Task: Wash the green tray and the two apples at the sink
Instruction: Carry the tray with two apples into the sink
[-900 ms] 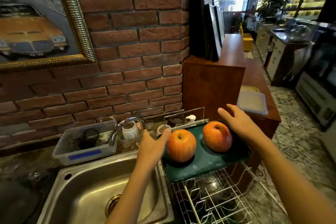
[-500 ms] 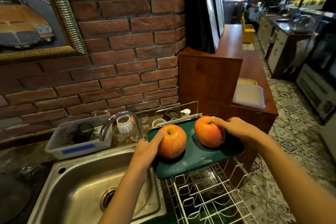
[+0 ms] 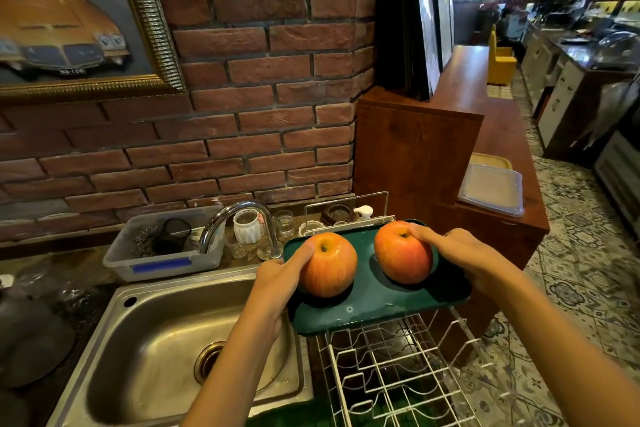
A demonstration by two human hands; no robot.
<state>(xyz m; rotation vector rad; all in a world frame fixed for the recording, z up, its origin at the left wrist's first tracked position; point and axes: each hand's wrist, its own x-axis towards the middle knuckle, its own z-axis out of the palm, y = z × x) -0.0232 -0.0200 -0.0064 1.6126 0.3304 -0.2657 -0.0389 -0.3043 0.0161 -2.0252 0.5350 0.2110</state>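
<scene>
A dark green tray (image 3: 367, 312) rests over the back end of a white wire dish rack (image 3: 391, 374), just right of the steel sink (image 3: 166, 340). Two orange-red apples stand on it, the left apple (image 3: 334, 269) and the right apple (image 3: 398, 258). My left hand (image 3: 277, 282) grips the tray's left edge, with one finger laid on top of the left apple. At the tray's right edge, my right hand (image 3: 464, 262) holds on the same way, a finger pressing the right apple near its stem. Whether the tray is lifted off the rack I cannot tell.
A curved chrome faucet (image 3: 235, 218) stands behind the sink, with a clear plastic bin (image 3: 162, 253), a white cup (image 3: 246, 226) and small glasses along the brick wall. A wooden counter (image 3: 415, 156) with a lidded container (image 3: 491, 189) rises to the right.
Both hands came down from open above the tray onto its two sides, and each now has a finger on an apple. The view moved closer.
</scene>
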